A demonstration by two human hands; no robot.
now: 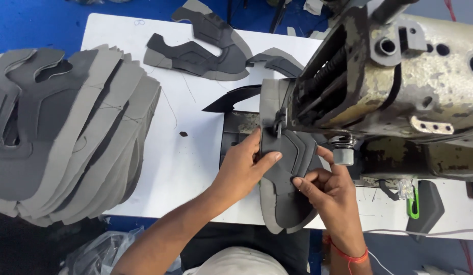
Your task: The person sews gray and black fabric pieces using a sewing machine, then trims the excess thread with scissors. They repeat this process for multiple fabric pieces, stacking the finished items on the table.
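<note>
A grey shoe upper piece (283, 196) lies flat on the white table (190, 153) under the head of a worn sewing machine (394, 86). My left hand (242, 168) presses on its left edge with fingers spread and the thumb across the fabric. My right hand (329, 191) pinches the piece's right edge between thumb and fingers. The presser foot and needle area (278, 122) sit just beyond my left fingertips, over the far end of the piece.
A tall stack of grey cut upper pieces (68, 132) fills the table's left side. Several finished pieces (206, 51) lie at the far edge. A black holder with a green clip (420, 203) sits at the right. A clear plastic bag (94, 252) lies below the table.
</note>
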